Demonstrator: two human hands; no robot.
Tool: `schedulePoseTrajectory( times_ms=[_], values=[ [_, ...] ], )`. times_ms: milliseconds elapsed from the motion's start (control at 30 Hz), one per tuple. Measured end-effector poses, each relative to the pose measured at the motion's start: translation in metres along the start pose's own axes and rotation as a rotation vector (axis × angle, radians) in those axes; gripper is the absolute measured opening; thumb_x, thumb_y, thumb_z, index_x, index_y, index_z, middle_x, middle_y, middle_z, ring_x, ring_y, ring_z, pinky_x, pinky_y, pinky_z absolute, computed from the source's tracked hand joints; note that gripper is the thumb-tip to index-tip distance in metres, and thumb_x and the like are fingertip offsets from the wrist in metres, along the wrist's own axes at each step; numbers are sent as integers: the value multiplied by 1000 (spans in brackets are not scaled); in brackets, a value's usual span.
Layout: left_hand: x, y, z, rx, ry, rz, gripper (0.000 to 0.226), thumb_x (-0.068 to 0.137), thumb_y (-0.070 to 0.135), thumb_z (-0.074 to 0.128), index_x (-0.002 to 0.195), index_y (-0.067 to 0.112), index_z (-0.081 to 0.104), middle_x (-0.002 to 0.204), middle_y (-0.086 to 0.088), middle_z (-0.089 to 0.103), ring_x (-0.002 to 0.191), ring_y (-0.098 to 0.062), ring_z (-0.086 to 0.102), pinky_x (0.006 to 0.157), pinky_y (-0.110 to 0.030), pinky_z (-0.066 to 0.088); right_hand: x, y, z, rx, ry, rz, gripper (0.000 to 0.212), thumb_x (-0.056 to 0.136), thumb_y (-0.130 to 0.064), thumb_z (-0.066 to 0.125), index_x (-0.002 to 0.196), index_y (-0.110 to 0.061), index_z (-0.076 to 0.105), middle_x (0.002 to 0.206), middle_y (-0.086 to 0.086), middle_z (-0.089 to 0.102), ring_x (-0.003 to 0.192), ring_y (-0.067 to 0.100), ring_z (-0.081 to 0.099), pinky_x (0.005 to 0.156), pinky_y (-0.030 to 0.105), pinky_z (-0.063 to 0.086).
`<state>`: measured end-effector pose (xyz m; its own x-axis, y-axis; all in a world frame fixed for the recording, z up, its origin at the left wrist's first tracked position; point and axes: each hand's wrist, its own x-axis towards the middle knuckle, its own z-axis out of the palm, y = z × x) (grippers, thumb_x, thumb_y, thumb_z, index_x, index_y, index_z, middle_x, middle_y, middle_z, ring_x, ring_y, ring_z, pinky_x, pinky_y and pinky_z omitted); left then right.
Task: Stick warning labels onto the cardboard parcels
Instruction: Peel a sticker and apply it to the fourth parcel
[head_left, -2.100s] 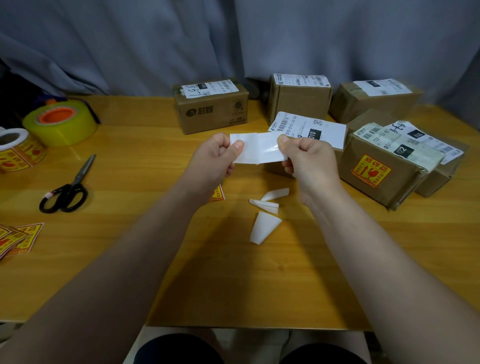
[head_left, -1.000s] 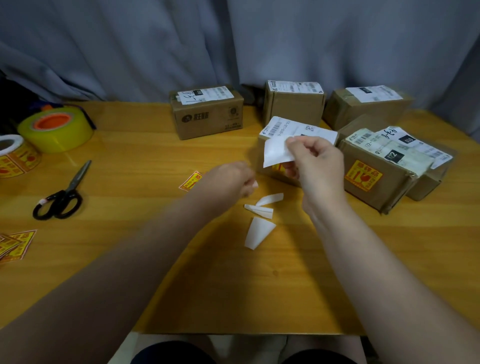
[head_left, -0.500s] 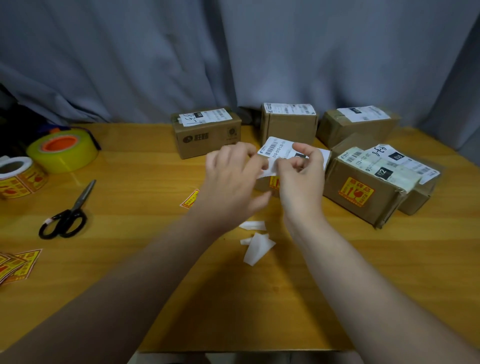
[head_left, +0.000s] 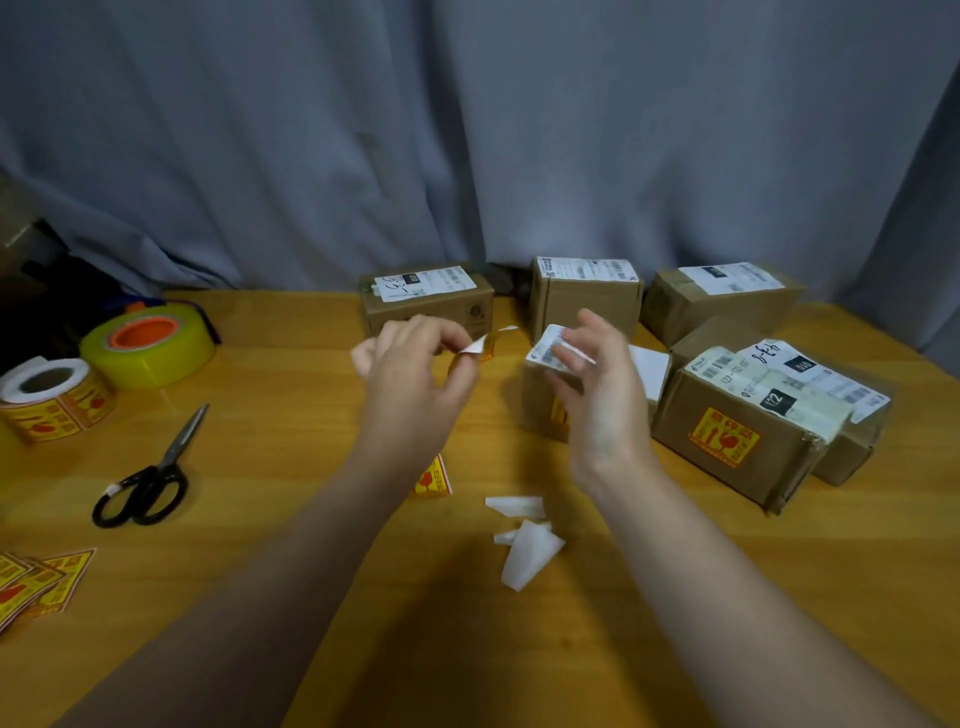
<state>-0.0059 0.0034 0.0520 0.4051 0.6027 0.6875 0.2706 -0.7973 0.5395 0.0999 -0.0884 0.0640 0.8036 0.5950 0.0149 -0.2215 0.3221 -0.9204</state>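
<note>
My left hand (head_left: 415, 379) pinches a yellow warning label (head_left: 488, 344) by its edge, its white underside showing, above the table. My right hand (head_left: 597, 400) is held just to the right, and a small white strip of backing paper (head_left: 575, 352) seems pinched between its thumb and fingers. Behind that hand stands a cardboard parcel (head_left: 537, 410) with a white shipping label on top. To its right, another parcel (head_left: 779, 467) carries a stuck warning label (head_left: 723, 436) on its front. Three more parcels (head_left: 584, 299) line the back edge.
A loose warning label (head_left: 432, 480) and white backing scraps (head_left: 527, 545) lie in front of my hands. At the left are a roll of warning labels (head_left: 52, 397), a yellow tape roll (head_left: 148, 345), black scissors (head_left: 148, 483) and several cut labels (head_left: 39, 582). A grey curtain hangs behind.
My hands met over the label, then pulled apart: the left now carries the yellow label leftwards, and the right stays near the parcel with a white strip.
</note>
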Motion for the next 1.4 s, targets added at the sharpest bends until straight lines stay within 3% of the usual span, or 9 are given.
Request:
schedulePoseTrajectory(
  times_ms=[200,333,433,567,700,867,1033,1200,1400],
  values=[
    [23,-22,-5,-517,-180,-204,18,85,8,65,78,22,57,72,14,54,69,4,50,67,-11,42,25,17,25,-352,-291,-118,19,84,-17,68,102,-11,67,93,-1,69,84,2,62,71,10,47],
    [48,-49,3,-477,-149,-362,2,85,12,66,85,14,65,75,7,62,66,4,56,66,-10,44,63,43,57,-527,-158,-240,13,84,-22,69,84,-9,71,101,4,65,92,12,59,85,25,47],
    [74,-81,14,-332,-1,-506,37,89,26,61,118,4,61,97,1,65,90,-7,59,82,-16,43,97,67,74,-564,-10,-212,15,86,-26,67,83,-12,68,119,4,54,110,13,51,101,28,38],
    [96,-138,26,-2,-109,-452,63,88,36,60,144,21,34,147,-11,26,135,-25,30,110,-33,25,137,86,77,-583,62,-49,13,88,-30,63,90,-17,66,146,2,33,135,20,31,114,38,24],
    [93,-175,46,12,-379,-388,75,83,31,68,145,35,27,157,3,-10,143,-24,10,114,-36,19,152,99,80,-539,38,-3,8,88,-30,63,89,-22,65,153,0,25,142,22,21,113,38,19],
    [98,-183,48,-46,-275,-322,40,93,19,55,132,19,48,156,-2,17,141,-17,20,104,-19,17,150,102,83,-487,-58,33,10,86,-30,66,89,-21,67,146,-1,32,135,18,29,105,26,22],
    [85,-174,26,23,-259,-248,35,96,17,47,131,12,50,146,-4,39,134,-16,33,102,-15,20,119,96,82,-453,-103,58,25,85,-32,67,100,-12,68,138,-3,26,117,7,30,96,18,23],
    [68,-148,4,148,-222,-237,36,99,30,37,130,19,51,135,-2,47,121,-25,46,102,-38,37,79,77,77,-494,-131,14,29,80,-39,70,93,-13,72,145,-1,25,132,11,20,99,20,20],
    [65,-124,-4,375,-276,-177,40,100,37,28,121,18,56,121,-6,50,104,-28,46,88,-37,37,64,66,63,-672,-90,-50,31,78,-47,69,85,-18,73,142,2,35,135,20,27,108,37,26]
  ],
)
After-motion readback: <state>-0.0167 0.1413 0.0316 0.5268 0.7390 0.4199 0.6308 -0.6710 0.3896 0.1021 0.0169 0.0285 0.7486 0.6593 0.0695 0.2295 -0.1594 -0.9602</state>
